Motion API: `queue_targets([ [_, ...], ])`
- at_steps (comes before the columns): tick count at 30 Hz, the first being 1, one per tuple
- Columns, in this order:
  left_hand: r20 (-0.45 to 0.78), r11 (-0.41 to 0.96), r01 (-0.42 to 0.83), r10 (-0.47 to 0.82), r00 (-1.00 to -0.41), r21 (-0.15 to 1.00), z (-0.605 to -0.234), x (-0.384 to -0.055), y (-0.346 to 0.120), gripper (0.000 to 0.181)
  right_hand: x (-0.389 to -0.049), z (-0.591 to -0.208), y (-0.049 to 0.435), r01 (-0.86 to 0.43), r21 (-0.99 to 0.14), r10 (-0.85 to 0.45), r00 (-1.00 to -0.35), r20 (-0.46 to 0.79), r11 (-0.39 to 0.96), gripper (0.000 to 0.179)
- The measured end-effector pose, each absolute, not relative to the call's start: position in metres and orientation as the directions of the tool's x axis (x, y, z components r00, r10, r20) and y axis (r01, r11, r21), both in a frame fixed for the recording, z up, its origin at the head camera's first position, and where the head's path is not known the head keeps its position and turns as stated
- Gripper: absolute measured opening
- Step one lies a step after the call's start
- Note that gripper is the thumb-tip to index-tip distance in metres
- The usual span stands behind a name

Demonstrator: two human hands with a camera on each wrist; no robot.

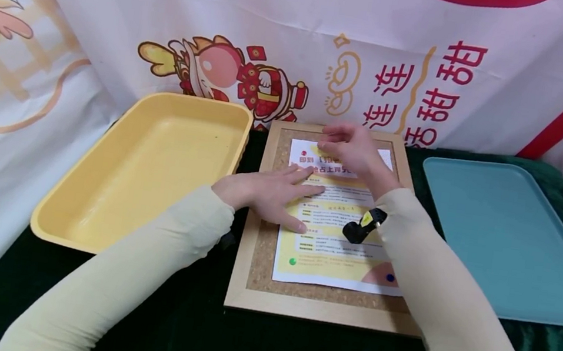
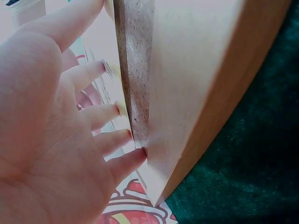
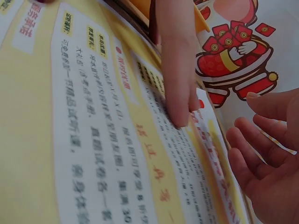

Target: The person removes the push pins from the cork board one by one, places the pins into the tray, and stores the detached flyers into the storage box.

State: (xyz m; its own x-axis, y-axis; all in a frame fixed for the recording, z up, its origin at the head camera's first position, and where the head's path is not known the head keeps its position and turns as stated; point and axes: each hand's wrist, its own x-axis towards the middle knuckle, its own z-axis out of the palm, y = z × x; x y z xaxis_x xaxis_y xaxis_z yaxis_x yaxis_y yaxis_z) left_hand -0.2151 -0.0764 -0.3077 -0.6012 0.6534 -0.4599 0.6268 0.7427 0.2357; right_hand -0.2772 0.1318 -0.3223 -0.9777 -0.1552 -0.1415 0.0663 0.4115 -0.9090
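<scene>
A yellow-and-white printed sheet [image 1: 330,224] lies on a wood-framed cork board [image 1: 317,309], a green pin [image 1: 293,261] near its near left corner, a blue pin [image 1: 390,277] near its near right. The left hand [image 1: 275,194] rests spread on its left side; the right hand [image 1: 353,150] is over its far edge.

Head view downward, wrist views close, sheet [image 1: 330,216] shared

Sheet [image 1: 331,223] on corkboard [image 1: 322,293], bin [image 1: 154,170] left, tray [image 1: 507,247] right.
</scene>
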Motion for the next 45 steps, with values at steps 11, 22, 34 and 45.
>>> queue_targets([
  [11, -0.469, 0.778, 0.592, 0.611, -0.637, 0.209, -0.309, -0.214, -0.076, 0.095, -0.284, -0.339, 0.119, 0.061, -0.915, -0.185, -0.972, -0.145, 0.400, 0.038],
  [22, -0.481, 0.798, 0.574, 0.583, -0.655, 0.185, -0.306, -0.215, -0.081, 0.096, -0.285, -0.348, 0.109, 0.038, -0.869, -0.156, -0.979, -0.132, 0.493, 0.027],
  [34, -0.469, 0.804, 0.567, 0.577, -0.668, 0.180, -0.308, -0.215, -0.080, 0.095, -0.285, -0.351, 0.112, 0.084, -0.833, -0.102, -0.981, -0.165, 0.547, 0.018],
  [45, -0.455, 0.799, 0.572, 0.585, -0.671, 0.185, -0.307, -0.215, -0.081, 0.095, -0.286, -0.350, 0.107, 0.069, -0.822, -0.081, -0.987, -0.139, 0.565, 0.016],
])
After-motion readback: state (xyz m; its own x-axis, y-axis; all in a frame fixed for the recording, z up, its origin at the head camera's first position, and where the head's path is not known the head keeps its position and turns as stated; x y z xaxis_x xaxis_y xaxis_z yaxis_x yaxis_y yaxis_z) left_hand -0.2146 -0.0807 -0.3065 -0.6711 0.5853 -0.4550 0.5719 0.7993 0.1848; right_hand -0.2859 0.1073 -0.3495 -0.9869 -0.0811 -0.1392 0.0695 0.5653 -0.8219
